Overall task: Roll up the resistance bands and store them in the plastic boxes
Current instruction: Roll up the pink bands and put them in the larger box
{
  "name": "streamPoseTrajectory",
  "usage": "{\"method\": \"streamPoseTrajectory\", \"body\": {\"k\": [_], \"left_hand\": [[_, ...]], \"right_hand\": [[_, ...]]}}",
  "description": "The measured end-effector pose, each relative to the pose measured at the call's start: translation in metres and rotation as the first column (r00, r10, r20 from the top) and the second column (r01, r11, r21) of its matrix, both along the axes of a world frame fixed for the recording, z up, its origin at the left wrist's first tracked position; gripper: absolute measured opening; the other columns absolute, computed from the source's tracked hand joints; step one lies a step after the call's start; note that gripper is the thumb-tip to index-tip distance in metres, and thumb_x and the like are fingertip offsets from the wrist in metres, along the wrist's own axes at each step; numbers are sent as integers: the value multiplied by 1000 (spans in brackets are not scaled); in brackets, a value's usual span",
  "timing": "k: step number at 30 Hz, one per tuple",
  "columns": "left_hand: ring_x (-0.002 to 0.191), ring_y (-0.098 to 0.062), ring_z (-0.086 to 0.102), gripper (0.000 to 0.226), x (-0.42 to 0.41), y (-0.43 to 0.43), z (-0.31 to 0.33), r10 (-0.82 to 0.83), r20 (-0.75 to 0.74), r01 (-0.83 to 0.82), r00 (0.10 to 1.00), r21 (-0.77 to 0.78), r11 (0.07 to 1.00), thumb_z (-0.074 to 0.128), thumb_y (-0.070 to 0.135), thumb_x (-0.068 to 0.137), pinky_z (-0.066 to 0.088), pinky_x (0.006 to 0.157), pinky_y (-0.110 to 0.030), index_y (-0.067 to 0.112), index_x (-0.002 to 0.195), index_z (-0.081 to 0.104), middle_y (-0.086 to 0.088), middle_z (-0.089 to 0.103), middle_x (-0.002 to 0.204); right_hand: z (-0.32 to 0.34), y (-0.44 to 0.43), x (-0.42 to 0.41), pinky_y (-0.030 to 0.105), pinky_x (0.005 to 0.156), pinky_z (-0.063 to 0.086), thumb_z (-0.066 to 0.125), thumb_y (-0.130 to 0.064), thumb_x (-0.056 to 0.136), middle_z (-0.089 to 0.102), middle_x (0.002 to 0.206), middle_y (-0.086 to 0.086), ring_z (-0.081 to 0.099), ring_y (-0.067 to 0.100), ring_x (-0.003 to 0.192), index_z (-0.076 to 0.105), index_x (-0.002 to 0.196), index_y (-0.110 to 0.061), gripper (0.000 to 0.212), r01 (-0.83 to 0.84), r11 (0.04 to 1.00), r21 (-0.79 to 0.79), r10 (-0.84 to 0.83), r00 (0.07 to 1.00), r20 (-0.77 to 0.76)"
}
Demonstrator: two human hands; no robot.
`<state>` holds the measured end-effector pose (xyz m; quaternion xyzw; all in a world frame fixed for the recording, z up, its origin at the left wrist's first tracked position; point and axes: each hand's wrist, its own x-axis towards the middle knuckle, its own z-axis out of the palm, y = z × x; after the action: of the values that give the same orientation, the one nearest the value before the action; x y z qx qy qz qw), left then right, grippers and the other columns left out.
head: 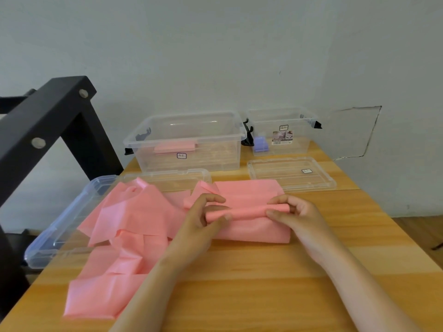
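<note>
Two hands on one pink band (251,190), mid-table, in front of the boxes. Part of it is wound into a tight roll (247,212); flat pink shows both behind & in front of that roll. Left hand (203,219) pinches the roll's left end, fingers curled over the top, thumb below. Right hand (294,214) grips the right end the same way. Band lies on the wooden table (263,271).

Just left: heap of loose pink bands (134,221), crumpled & overlapping, draped partly over a bluish clear lid (62,226) at the table's left edge.

Behind, big clear box (215,152), open, w/ one rolled pink band (173,147) inside. A 2nd clear lid (167,177) lies right in front of it, touching the heap.

Back right: smaller clear box (299,142), open, purple roll (260,144) in its left corner, a 3rd clear lid (291,172) flat in front. Black metal frame (48,121) far left.
</note>
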<state>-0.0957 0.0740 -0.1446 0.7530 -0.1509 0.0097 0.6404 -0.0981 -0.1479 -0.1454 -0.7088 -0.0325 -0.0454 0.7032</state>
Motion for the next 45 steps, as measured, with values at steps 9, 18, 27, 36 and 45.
{"method": "streamPoseTrajectory", "body": {"k": [9, 18, 27, 36, 45], "left_hand": [[38, 0, 46, 23, -1, -2, 6, 43, -31, -48, 999, -182, 982, 65, -8, 82, 35, 38, -11, 9, 93, 54, 3, 62, 65], [63, 1, 53, 22, 3, 2, 0, 60, 73, -59, 995, -22, 998, 71, 0, 80, 40, 57, -12, 15, 90, 60, 14, 61, 76], [61, 1, 53, 21, 3, 0, 1, 54, 47, -54, 997, 1, 999, 73, 5, 81, 40, 55, -11, 19, 91, 61, 16, 61, 76], [47, -13, 41, 6, -2, -3, 5, 94, -141, -94, 986, 7, 996, 60, 20, 92, 31, 41, -21, 20, 97, 57, 16, 62, 72], [73, -13, 58, 13, -2, -3, 7, 125, -15, -126, 992, -70, 990, 65, 8, 87, 41, 47, -14, 14, 93, 56, -5, 68, 99]], "right_hand": [[-1, 1, -1, 15, 74, 41, 81, -23, 72, 69, 90, -10, 60, 4, 88, 73, 82, -26, 12, -69, 996, -55, 69, 998, -10], [-2, 3, -1, 21, 76, 43, 79, -20, 76, 67, 102, -6, 62, 10, 96, 72, 88, -26, 14, -65, 998, -1, 65, 997, -34], [3, 4, -3, 19, 75, 47, 74, 0, 75, 72, 97, -7, 65, 6, 92, 68, 87, -22, 26, -88, 993, 74, 83, 995, 57], [4, 5, -4, 14, 77, 46, 72, 4, 76, 73, 95, -6, 65, 4, 93, 68, 83, -16, 21, -69, 997, 30, 66, 994, 92], [0, 10, -3, 10, 64, 41, 73, -6, 79, 66, 77, -20, 58, -4, 75, 67, 84, -21, 17, -41, 999, -30, 43, 996, 73]]}}
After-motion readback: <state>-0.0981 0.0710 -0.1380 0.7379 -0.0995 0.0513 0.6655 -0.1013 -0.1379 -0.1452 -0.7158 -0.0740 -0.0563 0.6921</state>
